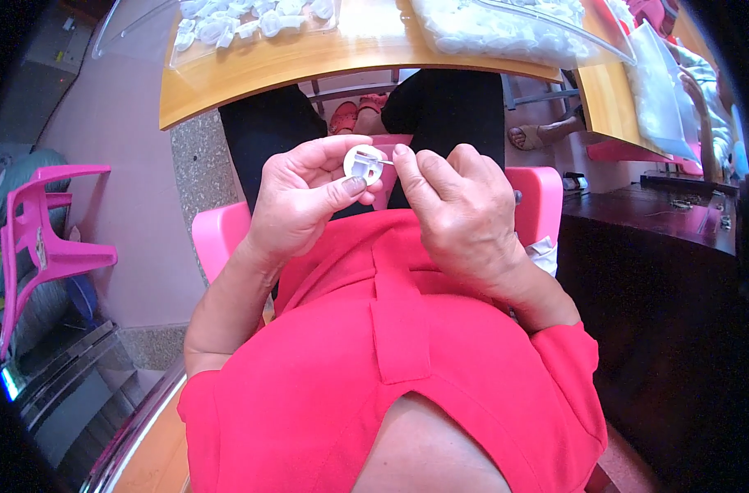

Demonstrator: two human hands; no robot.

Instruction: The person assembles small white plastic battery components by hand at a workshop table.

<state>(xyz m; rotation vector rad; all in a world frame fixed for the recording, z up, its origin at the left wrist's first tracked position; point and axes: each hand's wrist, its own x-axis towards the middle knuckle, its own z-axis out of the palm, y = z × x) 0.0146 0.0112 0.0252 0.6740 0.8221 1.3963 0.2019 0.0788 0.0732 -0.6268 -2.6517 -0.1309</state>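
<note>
My left hand (305,189) pinches a small round white plastic piece (358,167) between thumb and fingers, above my lap. Its hollow side, with ribs and a slot inside, faces up. My right hand (465,209) is closed around a thin metal-shafted tool (387,163), its shaft reaching from the fingertips to the white piece. The tip meets the recess of the piece; whether it presses on anything there is too small to tell. A dark rounded end (518,197) shows behind the right fist, maybe the tool's handle; the rest is hidden in the palm.
A wooden table (226,86) ahead bears clear trays of white plastic pieces (263,20) and a larger heap (506,33). I sit on a pink chair (218,238). Another pink chair (41,238) is at left, a dark table (629,218) at right. Another person (703,99) sits far right.
</note>
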